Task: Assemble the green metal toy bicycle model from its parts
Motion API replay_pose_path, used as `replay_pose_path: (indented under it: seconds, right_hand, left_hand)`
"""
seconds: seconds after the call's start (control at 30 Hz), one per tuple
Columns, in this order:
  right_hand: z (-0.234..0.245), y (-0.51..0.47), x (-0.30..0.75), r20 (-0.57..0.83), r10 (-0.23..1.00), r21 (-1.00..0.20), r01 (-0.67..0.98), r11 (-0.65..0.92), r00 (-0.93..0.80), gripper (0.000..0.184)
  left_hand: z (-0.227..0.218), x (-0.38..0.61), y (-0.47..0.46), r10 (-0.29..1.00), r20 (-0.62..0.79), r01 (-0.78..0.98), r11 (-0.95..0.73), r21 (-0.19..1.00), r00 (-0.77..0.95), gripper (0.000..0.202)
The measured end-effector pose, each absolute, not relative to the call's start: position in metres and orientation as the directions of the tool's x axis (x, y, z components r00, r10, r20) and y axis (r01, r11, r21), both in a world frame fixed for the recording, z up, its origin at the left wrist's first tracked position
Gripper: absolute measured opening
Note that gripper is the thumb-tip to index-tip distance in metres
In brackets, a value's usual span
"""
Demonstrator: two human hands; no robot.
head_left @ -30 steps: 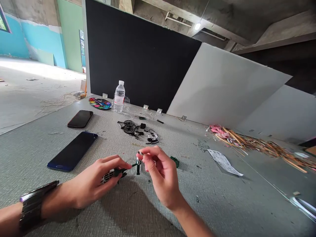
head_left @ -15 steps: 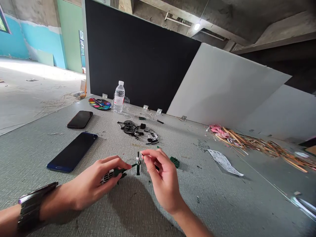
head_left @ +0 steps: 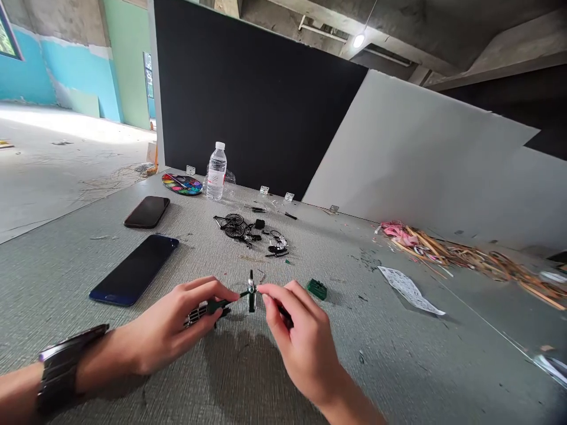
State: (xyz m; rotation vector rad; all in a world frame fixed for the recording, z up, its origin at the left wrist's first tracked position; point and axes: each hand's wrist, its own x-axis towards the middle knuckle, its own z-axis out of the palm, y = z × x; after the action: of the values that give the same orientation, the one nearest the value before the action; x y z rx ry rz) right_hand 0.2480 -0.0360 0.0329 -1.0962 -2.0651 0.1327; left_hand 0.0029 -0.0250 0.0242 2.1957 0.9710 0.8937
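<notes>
left hand: holds green model part | right hand: just beside it

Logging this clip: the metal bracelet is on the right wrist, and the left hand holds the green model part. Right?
No: the head view shows the metal bracelet on the left wrist; the left hand does hold the green model part.

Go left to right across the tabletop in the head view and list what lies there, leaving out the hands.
blue smartphone → plastic water bottle → green plastic piece → printed paper sheet
</notes>
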Motion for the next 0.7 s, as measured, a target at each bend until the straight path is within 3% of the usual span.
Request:
replay_pose_path:
  seconds: [0.13,0.7]
  right_hand:
    - [0.027,-0.035,0.247,0.569,0.761,-0.412,0.692,0.593,-0.313,0.023]
    - [0.021,-0.035,0.234,0.478,0.846,-0.631,0.579,0.517,-0.235,0.020]
  left_hand:
    - [0.023,0.003,-0.025,0.792,0.344,0.405,-0.569,0.715,0.505,0.028]
    - [0.023,0.006,-0.025,0.809,0.339,0.412,-0.549,0.727,0.480,0.025]
